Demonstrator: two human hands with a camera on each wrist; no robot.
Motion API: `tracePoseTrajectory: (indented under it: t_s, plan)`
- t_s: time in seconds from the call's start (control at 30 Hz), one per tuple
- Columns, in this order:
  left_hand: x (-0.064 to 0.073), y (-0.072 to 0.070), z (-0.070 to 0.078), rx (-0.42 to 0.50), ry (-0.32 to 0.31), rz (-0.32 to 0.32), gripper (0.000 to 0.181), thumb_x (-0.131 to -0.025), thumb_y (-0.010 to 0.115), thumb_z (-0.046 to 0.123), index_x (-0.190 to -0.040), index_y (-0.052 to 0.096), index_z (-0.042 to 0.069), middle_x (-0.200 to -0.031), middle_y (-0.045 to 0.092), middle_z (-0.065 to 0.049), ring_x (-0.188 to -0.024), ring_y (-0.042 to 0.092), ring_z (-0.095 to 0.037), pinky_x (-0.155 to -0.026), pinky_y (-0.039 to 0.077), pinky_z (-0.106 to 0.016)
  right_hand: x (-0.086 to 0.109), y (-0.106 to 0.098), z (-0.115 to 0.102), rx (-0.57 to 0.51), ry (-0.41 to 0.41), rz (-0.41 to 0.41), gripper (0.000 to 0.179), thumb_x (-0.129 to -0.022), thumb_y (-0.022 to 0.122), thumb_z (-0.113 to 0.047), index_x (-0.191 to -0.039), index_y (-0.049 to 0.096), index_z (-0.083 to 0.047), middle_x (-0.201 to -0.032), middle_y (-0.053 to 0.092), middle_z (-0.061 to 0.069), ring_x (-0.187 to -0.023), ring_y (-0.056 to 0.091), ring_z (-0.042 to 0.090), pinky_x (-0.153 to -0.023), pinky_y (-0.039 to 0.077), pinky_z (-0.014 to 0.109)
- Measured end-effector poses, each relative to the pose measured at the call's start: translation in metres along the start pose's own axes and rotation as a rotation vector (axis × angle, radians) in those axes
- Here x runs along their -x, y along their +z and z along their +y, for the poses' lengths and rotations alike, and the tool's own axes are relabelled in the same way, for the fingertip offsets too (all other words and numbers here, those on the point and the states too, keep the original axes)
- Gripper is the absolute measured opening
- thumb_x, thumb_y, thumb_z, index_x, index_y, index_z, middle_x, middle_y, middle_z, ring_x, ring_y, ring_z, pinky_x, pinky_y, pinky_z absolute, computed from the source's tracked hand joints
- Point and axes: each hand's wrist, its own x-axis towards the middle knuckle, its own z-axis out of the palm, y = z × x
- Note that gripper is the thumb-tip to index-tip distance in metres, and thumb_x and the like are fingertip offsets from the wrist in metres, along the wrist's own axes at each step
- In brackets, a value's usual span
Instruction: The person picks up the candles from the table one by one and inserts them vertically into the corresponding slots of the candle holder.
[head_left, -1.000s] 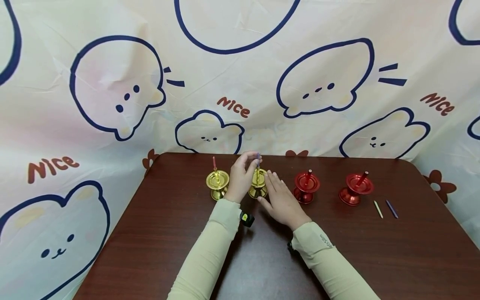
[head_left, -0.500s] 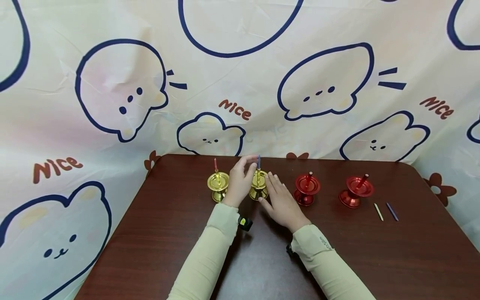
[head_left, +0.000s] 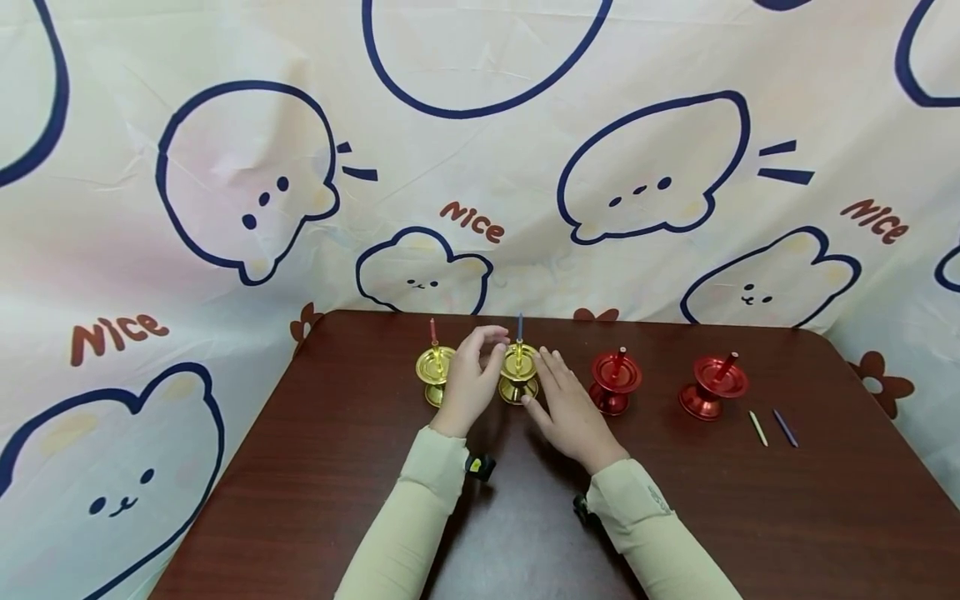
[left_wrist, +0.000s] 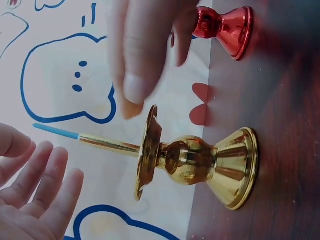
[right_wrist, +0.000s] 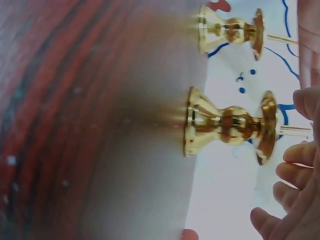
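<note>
A blue candle (head_left: 521, 327) (left_wrist: 55, 131) stands upright in the tube of a gold candlestick (head_left: 518, 388) (left_wrist: 190, 160) near the back of the table. Left of the candlestick is my left hand (head_left: 472, 379) (left_wrist: 37, 192), its fingers loosely curved and apart from the candle. On the other side my right hand (head_left: 573, 414) (left_wrist: 147, 45) reaches in with straight fingers, the fingertips right at the dish's rim. Neither hand holds anything. Partly behind the left hand, a second gold candlestick (head_left: 433, 367) (right_wrist: 232, 30) bears a red candle (head_left: 432, 331).
Two red candlesticks (head_left: 615, 382) (head_left: 712, 385) with bare tubes stand to the right. Beside them a pale green candle (head_left: 758, 428) and a purple candle (head_left: 786, 427) lie on the brown table (head_left: 750, 517). A printed cloth (head_left: 517, 167) hangs behind the table.
The left hand's fingers have come off the blue candle, and that hand has drawn slightly left and down. The candle stays upright in the candlestick. The right hand has hardly moved.
</note>
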Motion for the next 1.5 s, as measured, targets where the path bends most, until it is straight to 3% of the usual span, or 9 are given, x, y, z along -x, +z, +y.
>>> tracePoseTrajectory:
  t_s: [0.27,0.53,0.7,0.9,1.13,1.3,1.43,1.5]
  plan:
    - [0.008,-0.001,0.006,-0.088,0.091,-0.005,0.020,-0.103,0.056,0.006,-0.121,0.065,0.001,-0.111,0.068,-0.012,-0.105,0.066,-0.024,-0.087,0.058,-0.033,0.012,-0.018,-0.004,-0.002,-0.101,0.200,0.047,-0.101,0.060,-0.013,-0.145,0.052,0.002,-0.150,0.049,0.019,-0.145,0.038,0.038,-0.116,0.033,0.054]
    - [0.014,0.000,0.017,-0.370,0.253,0.006,0.019,-0.102,0.059,0.009,-0.119,0.066,0.003,-0.108,0.068,-0.008,-0.094,0.065,-0.022,-0.081,0.055,-0.035,0.027,-0.042,-0.007,-0.021,-0.132,0.411,0.030,-0.095,0.062,-0.001,-0.125,0.068,0.000,-0.122,0.065,0.016,-0.113,0.056,0.035,-0.097,0.048,0.050]
    - [0.019,0.007,0.023,-0.446,0.300,-0.038,0.020,-0.101,0.060,0.010,-0.119,0.067,0.003,-0.111,0.068,-0.009,-0.099,0.065,-0.023,-0.085,0.055,-0.037,0.039,-0.058,-0.003,-0.034,-0.098,0.451,0.029,-0.093,0.065,-0.001,-0.123,0.069,0.000,-0.120,0.065,0.016,-0.111,0.057,0.033,-0.095,0.050,0.051]
    - [0.026,0.020,0.026,-0.553,0.338,-0.107,0.022,-0.101,0.061,0.014,-0.121,0.067,0.008,-0.115,0.066,-0.007,-0.104,0.065,-0.023,-0.079,0.058,-0.035,0.053,-0.073,0.008,-0.025,-0.056,0.498,0.030,-0.092,0.064,0.001,-0.121,0.068,0.000,-0.120,0.063,0.017,-0.112,0.056,0.033,-0.094,0.048,0.052]
    - [0.030,0.033,0.032,-0.662,0.464,-0.174,0.023,-0.099,0.064,0.015,-0.120,0.068,0.008,-0.113,0.067,-0.007,-0.104,0.066,-0.022,-0.087,0.056,-0.033,0.064,-0.091,0.027,0.011,-0.028,0.565,0.029,-0.090,0.065,0.002,-0.120,0.069,0.001,-0.120,0.062,0.019,-0.113,0.055,0.036,-0.095,0.045,0.053]
    - [0.029,0.046,0.032,-0.747,0.547,-0.236,0.027,-0.099,0.064,0.020,-0.123,0.068,0.008,-0.116,0.067,-0.006,-0.107,0.066,-0.020,-0.096,0.053,-0.033,0.074,-0.104,0.041,0.026,0.042,0.608,0.029,-0.092,0.064,0.001,-0.121,0.068,0.001,-0.119,0.062,0.020,-0.112,0.055,0.037,-0.092,0.046,0.056]
    - [0.029,0.058,0.031,-0.837,0.553,-0.304,0.036,-0.099,0.064,0.027,-0.131,0.065,0.010,-0.124,0.065,-0.006,-0.116,0.063,-0.020,-0.104,0.048,-0.037,0.080,-0.115,0.048,0.013,0.112,0.630,0.030,-0.094,0.063,-0.001,-0.123,0.068,0.001,-0.120,0.061,0.022,-0.115,0.054,0.039,-0.098,0.046,0.059]
    - [0.030,0.064,0.032,-0.879,0.535,-0.346,0.041,-0.100,0.063,0.030,-0.136,0.062,0.011,-0.131,0.063,-0.005,-0.123,0.059,-0.021,-0.108,0.046,-0.041,0.083,-0.119,0.052,0.013,0.145,0.638,0.030,-0.094,0.062,-0.003,-0.124,0.068,0.000,-0.121,0.061,0.021,-0.116,0.054,0.039,-0.103,0.047,0.049]
